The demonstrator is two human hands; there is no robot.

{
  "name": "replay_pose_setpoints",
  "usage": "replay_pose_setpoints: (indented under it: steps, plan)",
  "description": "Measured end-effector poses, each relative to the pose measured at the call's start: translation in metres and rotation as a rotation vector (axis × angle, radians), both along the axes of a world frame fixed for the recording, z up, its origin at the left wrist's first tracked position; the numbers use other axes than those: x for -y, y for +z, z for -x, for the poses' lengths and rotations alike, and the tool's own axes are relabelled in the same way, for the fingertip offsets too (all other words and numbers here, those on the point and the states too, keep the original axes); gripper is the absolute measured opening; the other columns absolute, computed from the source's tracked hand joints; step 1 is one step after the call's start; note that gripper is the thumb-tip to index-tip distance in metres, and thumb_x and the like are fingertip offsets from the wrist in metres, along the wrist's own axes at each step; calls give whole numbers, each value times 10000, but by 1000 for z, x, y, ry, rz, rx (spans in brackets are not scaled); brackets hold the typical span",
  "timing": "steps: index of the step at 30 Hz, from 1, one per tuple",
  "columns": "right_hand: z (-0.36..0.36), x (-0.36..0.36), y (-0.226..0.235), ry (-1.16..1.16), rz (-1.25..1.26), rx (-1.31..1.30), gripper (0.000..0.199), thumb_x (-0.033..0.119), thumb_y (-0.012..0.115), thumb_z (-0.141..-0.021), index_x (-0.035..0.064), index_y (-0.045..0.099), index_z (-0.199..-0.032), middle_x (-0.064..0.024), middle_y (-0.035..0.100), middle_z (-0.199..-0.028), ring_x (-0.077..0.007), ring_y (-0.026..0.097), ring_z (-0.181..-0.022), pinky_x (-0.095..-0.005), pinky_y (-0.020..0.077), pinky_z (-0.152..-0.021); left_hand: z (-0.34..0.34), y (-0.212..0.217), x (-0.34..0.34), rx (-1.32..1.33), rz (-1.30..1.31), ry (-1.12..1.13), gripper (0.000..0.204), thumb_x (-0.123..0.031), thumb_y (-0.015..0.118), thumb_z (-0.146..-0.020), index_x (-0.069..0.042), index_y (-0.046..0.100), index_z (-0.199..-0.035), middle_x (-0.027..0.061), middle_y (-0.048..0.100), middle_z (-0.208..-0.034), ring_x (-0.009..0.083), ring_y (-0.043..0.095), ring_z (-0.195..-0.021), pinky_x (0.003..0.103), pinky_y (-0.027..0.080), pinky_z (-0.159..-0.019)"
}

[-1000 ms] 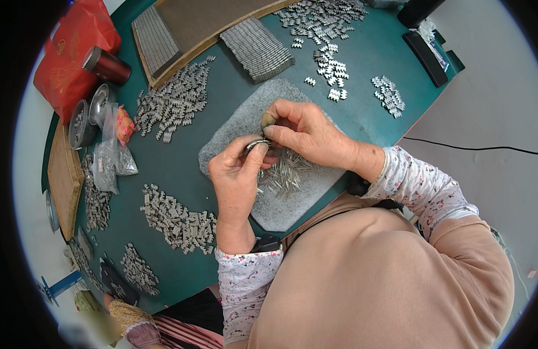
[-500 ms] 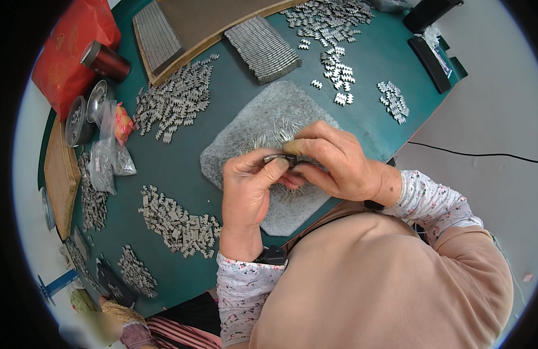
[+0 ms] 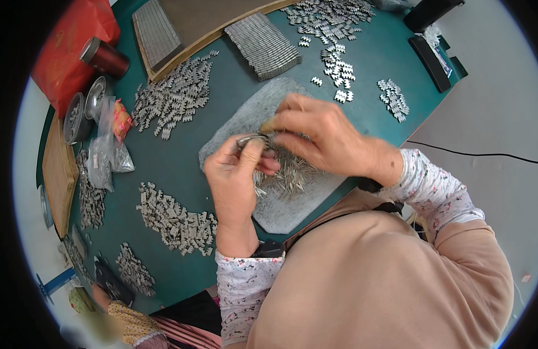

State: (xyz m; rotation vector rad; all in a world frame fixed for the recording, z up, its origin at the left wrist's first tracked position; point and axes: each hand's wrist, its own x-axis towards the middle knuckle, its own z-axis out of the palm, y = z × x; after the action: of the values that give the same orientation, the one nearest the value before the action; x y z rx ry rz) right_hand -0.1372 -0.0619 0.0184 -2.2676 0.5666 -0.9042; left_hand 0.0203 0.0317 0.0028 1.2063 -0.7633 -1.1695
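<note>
Head view, right hand (image 3: 327, 136) hides small metal part (image 3: 249, 140)

The person wears a plain peach-beige top over white long sleeves (image 3: 245, 291) printed with small pink flowers.

Both hands meet over a grey felt pad (image 3: 263, 110) on the green surface (image 3: 181, 157). The left hand (image 3: 237, 180) pinches a small metal piece (image 3: 249, 140), and the right hand (image 3: 324, 136) closes its fingers (image 3: 289, 141) on it from the other side. A pile of thin metal pins (image 3: 289, 174), possibly clips, lies on the pad under them. Heaps of small grey parts (image 3: 176, 218) lie around.
</note>
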Motion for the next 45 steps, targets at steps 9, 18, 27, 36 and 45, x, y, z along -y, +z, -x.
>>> replay_pose_setpoints:
  steps: [9, 18, 27, 36, 45]
  plan:
    - [-25, 28, -13, 58, 392, -463, 97, 82, 659, -732, 28, 642, -811, -112, 575, -836, -294, 591, -851, -375, 501, -716, -19, -3, 0, -64, -38, 144, 153, -98, 627, -912, 48, 638, -956, 147, 677, -772, 175, 645, -583, 256, 509, -532]
    - [-27, 29, -19, 15, 363, -498, 101, 86, 628, -749, 11, 575, -791, -130, 585, -848, -311, 611, -833, -396, 519, -690, -21, -4, 1, -48, -37, 129, 164, -106, 618, -917, 52, 640, -956, 151, 679, -783, 180, 649, -599, 263, 514, -546]
    - [-14, 39, -14, -66, 277, -455, 124, 94, 683, -759, 23, 625, -842, -104, 591, -837, -299, 614, -827, -400, 511, -698, -19, -4, 2, -45, -67, 124, 201, -142, 594, -939, 53, 637, -961, 160, 679, -785, 182, 647, -601, 266, 512, -553]
    - [-35, 27, -12, 75, 479, -491, 125, 80, 628, -703, 4, 616, -801, -124, 591, -830, -301, 615, -824, -381, 519, -719, -21, -4, 1, -67, -30, 142, 223, -139, 584, -947, 76, 636, -974, 170, 676, -778, 182, 659, -601, 257, 520, -542]
    - [-31, 30, -14, -4, 198, -382, 185, 65, 599, -747, -32, 618, -904, -184, 637, -851, -350, 630, -783, -402, 522, -698, -20, -3, 1, -25, -51, 95, 204, -130, 587, -940, 64, 629, -989, 173, 679, -816, 193, 658, -630, 269, 522, -577]
